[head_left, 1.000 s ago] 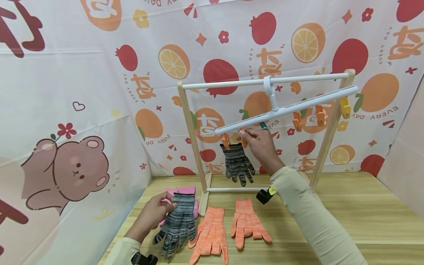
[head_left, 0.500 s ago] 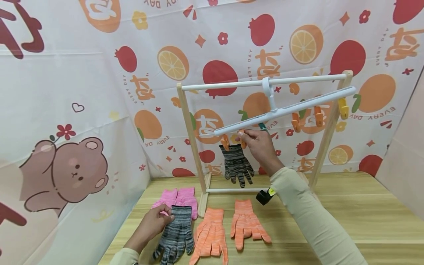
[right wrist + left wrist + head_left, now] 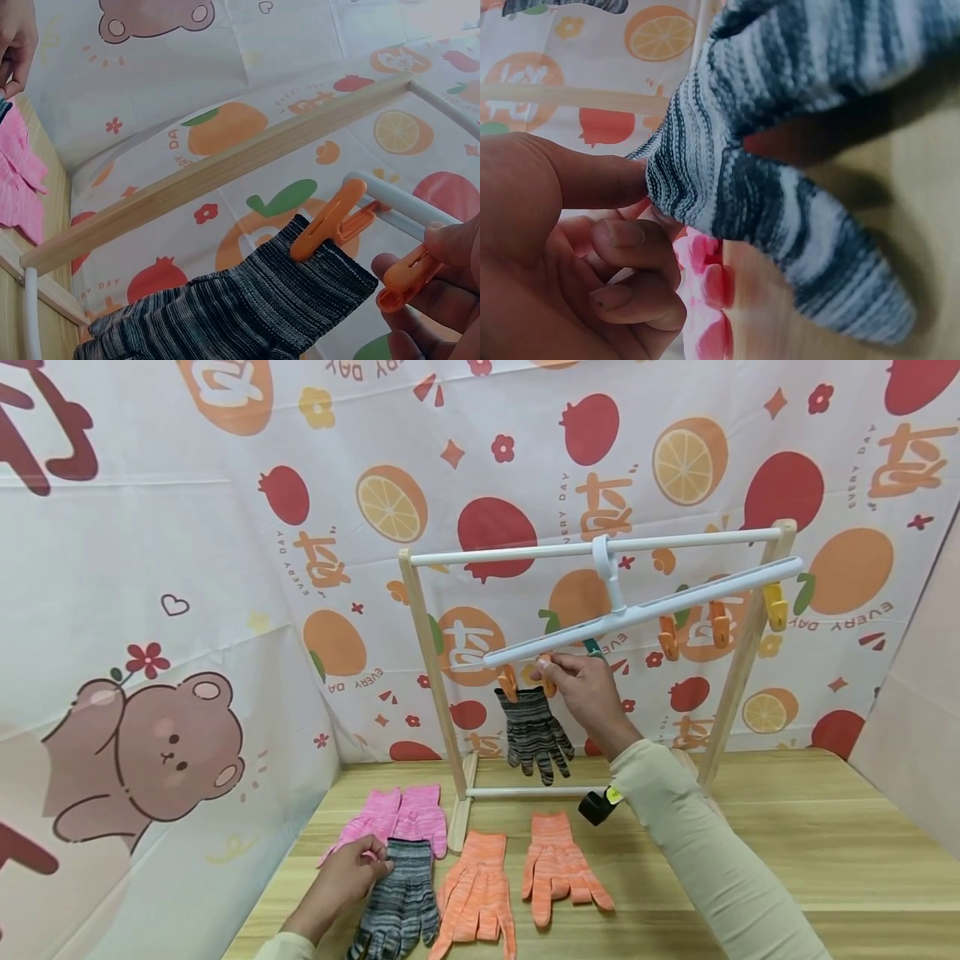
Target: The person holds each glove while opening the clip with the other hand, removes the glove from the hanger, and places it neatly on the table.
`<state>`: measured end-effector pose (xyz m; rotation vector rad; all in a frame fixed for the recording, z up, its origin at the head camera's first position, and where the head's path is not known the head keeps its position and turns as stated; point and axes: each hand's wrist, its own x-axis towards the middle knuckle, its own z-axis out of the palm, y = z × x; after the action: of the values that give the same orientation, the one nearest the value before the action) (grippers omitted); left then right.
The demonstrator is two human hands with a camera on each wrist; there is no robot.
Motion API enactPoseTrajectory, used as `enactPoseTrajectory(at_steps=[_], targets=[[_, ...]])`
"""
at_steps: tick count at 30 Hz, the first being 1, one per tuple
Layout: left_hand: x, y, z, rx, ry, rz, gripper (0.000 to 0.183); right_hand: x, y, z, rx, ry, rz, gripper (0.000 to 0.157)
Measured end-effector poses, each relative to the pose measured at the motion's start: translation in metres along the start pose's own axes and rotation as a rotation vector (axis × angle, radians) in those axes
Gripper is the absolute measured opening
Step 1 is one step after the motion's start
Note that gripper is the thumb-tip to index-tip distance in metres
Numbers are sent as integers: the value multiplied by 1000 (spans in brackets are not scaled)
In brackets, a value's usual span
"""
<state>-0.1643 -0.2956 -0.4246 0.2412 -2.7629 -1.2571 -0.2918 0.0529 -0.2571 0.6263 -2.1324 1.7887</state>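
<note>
My left hand (image 3: 347,878) pinches the edge of a grey-and-black striped knit glove (image 3: 403,887) low over the table; in the left wrist view thumb and fingertips grip its knit (image 3: 686,172). A matching striped glove (image 3: 534,731) hangs, fingers down, from the white hanger (image 3: 555,639). One orange clothespin (image 3: 330,217) bites its cuff. My right hand (image 3: 588,689) pinches a second orange clothespin (image 3: 409,279) between thumb and fingers, right at the cuff's other corner.
Two orange gloves (image 3: 480,885) and a pink pair (image 3: 416,810) lie on the wooden table (image 3: 810,852). The tilted hanger hooks over the rack's white bar (image 3: 690,537). Farther right on it hang orange clothespins (image 3: 668,637) and a yellow one (image 3: 776,607).
My left hand has lowered the striped glove toward the table and the near edge, uncovering more of the pink pair. My right hand stays on its clothespin.
</note>
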Motion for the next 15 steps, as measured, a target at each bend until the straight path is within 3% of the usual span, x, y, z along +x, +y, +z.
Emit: enactPoseTrajectory(at_steps=[5,10,15], targets=[[-4,-2,0,56,-31,39,16,-1,1,-1,-4,-4,10,31],[-6,3,-2,116,-103,10,18,-1,0,-1,-25,-11,-8,28],[-1,22,-6,320,-39,39,18,-1,0,0,-68,-22,-36,27]])
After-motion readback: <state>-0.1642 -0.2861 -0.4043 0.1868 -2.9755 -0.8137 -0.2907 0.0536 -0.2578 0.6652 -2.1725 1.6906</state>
